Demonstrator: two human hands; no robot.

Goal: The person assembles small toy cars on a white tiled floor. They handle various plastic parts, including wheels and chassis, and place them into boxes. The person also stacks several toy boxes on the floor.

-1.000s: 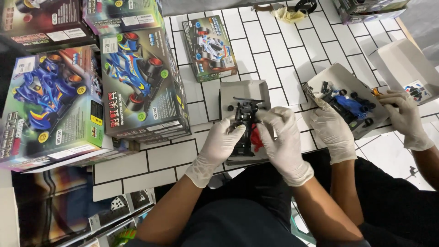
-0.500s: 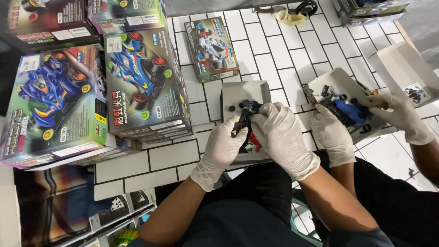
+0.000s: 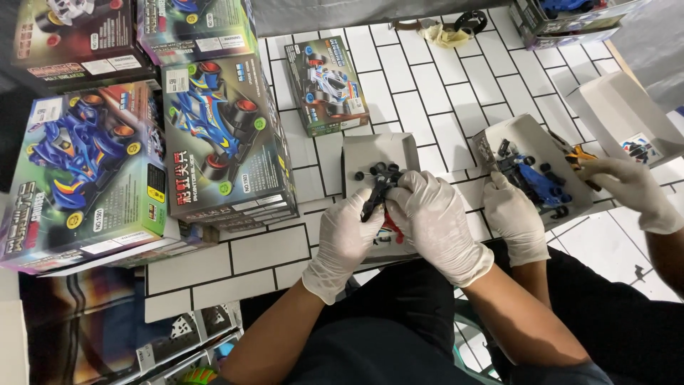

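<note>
The black chassis (image 3: 376, 191) sits at the centre of the view, over the near end of a grey tray (image 3: 377, 153) on the white-tiled desk (image 3: 427, 93). The left hand (image 3: 347, 239) pinches its lower end, grip narrow and closed on it, while the right hand (image 3: 434, 217) covers its 3 o'clock side, fingers curled onto the same part. A red piece (image 3: 393, 229) shows under the hands. At 9 o'clock stands a stack of toy-car boxes (image 3: 221, 135); at 12 o'clock lies a smaller box (image 3: 325, 85). At 3 o'clock a co-worker's gloved hands (image 3: 516, 214) work on a blue car (image 3: 538, 182) in another tray (image 3: 531, 142). As a judgement, the small black wheels by the chassis look loose and could roll off the tray if the hands jolt it.
</note>
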